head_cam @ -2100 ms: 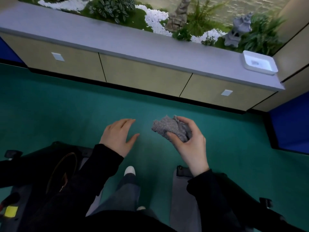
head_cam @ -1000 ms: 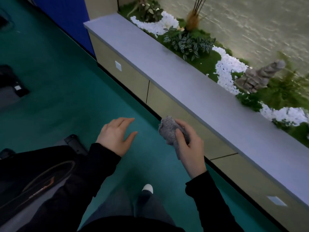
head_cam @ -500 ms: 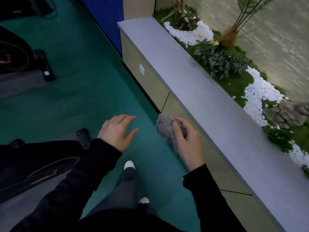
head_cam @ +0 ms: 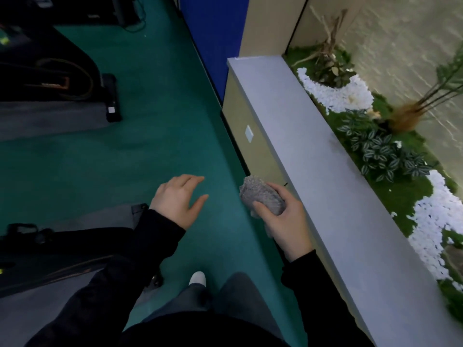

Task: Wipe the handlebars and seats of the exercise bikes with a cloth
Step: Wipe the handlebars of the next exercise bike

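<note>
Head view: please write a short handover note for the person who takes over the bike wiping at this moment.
Right hand: grip closed around the crumpled grey fuzzy cloth, held in the air beside the long grey ledge.
Left hand: open, fingers relaxed, holding nothing, above the green floor.
Bikes: one black exercise bike base at far left on a grey mat; another black machine lies near the left sleeve.
Done: cannot tell; no handlebar or seat is in view.
Left: carry the cloth to a bike and wipe its handlebars and seat.
</note>
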Action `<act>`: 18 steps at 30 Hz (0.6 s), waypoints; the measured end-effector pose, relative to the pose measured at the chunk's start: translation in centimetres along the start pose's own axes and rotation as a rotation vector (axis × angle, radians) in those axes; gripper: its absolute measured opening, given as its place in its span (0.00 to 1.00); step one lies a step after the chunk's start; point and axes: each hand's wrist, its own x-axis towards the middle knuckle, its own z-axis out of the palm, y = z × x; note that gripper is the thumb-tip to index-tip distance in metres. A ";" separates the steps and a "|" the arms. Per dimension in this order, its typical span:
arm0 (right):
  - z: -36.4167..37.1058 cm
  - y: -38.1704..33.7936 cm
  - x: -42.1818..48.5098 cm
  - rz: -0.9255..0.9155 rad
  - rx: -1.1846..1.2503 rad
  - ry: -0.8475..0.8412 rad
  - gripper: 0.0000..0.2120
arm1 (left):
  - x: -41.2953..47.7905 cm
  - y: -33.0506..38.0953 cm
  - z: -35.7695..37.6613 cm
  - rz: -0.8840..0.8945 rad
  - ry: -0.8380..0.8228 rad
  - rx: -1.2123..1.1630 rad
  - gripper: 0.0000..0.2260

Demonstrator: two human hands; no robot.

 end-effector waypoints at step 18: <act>4.0 -5.0 24.9 -0.343 -0.173 -0.386 0.14 | 15.6 -2.4 -1.6 -0.390 0.232 -0.015 0.18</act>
